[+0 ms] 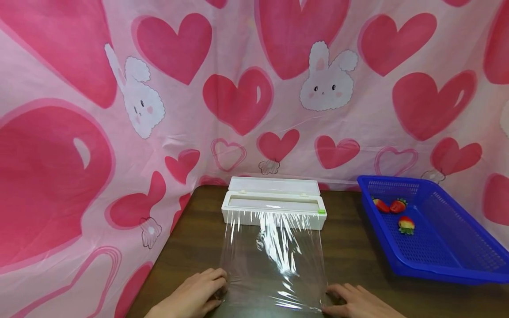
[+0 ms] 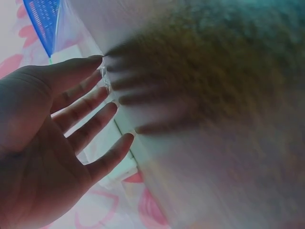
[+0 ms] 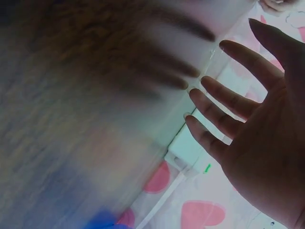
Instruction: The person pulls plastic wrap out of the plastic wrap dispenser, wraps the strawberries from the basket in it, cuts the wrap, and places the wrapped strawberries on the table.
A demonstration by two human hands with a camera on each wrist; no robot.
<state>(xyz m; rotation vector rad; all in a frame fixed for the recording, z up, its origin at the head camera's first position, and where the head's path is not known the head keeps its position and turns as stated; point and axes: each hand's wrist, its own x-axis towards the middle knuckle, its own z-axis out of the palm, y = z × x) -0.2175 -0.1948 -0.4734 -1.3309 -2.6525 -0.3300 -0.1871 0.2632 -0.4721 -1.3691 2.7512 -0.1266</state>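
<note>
A sheet of clear cling film [image 1: 274, 265] runs from a white cling film dispenser [image 1: 274, 216] toward the table's near side. At its near left corner is my left hand [image 1: 196, 291], fingertips down on the table at the film's edge. Opposite, my right hand [image 1: 355, 302] touches the near right corner. In the left wrist view the left hand [image 2: 62, 109] has spread, fairly straight fingers, with a bit of crumpled film by the tips. The right hand [image 3: 257, 105] shows likewise, thumb apart from its fingers. The dispenser's lid [image 1: 274, 184] stands raised; a green slider [image 1: 321, 211] sits at its right end.
A blue plastic basket [image 1: 429, 270] stands on the right of the brown table [image 1: 191, 247], holding three strawberries [image 1: 406, 224]. Behind and to the left hangs a pink cloth [image 1: 246, 57] with hearts and rabbits.
</note>
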